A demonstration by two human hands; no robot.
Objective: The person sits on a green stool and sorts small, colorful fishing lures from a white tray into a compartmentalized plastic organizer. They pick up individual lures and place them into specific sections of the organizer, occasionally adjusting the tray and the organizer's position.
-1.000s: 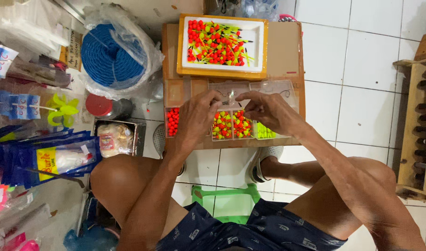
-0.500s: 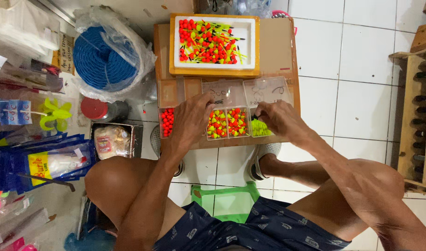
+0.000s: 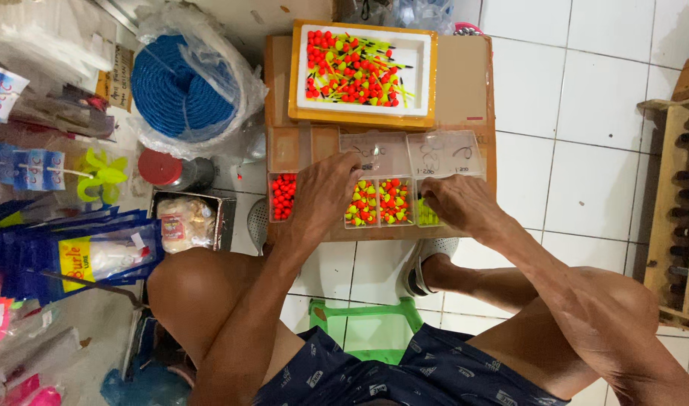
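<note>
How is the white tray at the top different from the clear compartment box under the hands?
The white tray is one open space where floats lie mixed; the clear compartment box has separate cells with floats sorted in them. The tray has opaque white walls inside a yellow-orange edge; the box is see-through with an opened lid. No hand touches the tray; the left hand and the right hand rest on the box. Both hold small red and yellow floats.

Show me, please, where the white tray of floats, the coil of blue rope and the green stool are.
white tray of floats [image 3: 427, 60]: head view, on its bare right rim.
coil of blue rope [image 3: 175, 86]: head view, on the coil's middle.
green stool [image 3: 367, 331]: head view, on its seat.
</note>
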